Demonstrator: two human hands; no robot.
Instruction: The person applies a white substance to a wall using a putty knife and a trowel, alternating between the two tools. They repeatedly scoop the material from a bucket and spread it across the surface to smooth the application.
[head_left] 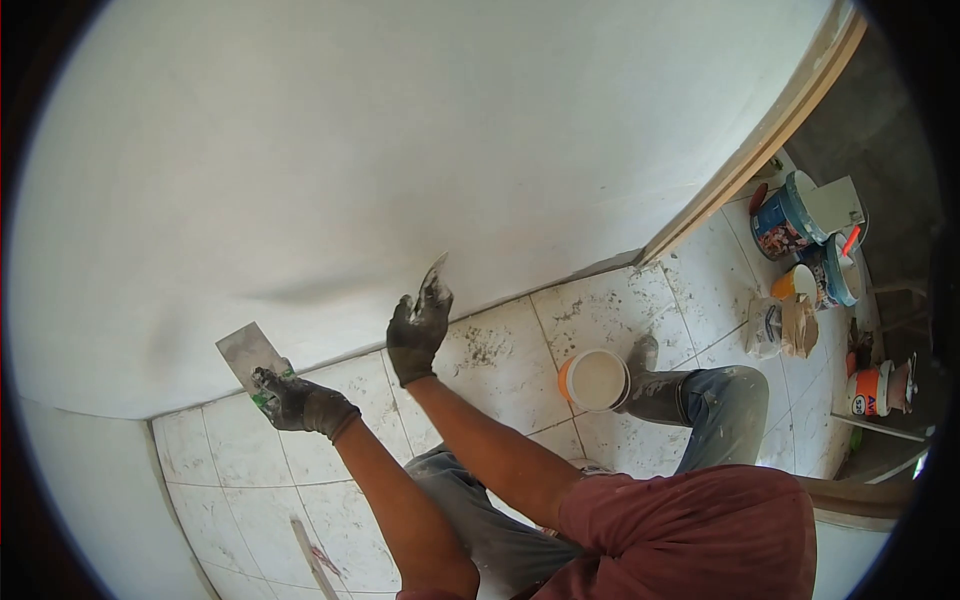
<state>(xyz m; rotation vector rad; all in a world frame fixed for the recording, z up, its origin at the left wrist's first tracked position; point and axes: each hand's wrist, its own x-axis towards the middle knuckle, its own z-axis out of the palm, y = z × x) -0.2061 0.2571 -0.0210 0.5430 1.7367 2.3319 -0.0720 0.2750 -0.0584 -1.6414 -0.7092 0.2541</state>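
Observation:
In the head view, my left hand [292, 402], in a dark work glove, is closed round the green handle of a finishing trowel [250, 355]. Its flat rectangular metal blade is tilted close to the foot of the white wall [330, 150]. To the right, my gloved right hand [418, 335] is closed on a putty knife [440, 268], seen nearly edge-on and smeared with pale paste. A soft shadow falls on the wall beside the hands. Near my boot, an orange-and-white bucket [597, 380] holds pale paste.
White floor tiles [500, 340] carry dried splatters. Past the wooden door frame [760, 145] are blue paint buckets [785, 222], bags [797, 325] and an orange-and-white tub [868, 390]. A wooden strip [312, 555] lies at lower left. My bent leg [730, 410] is beside the bucket.

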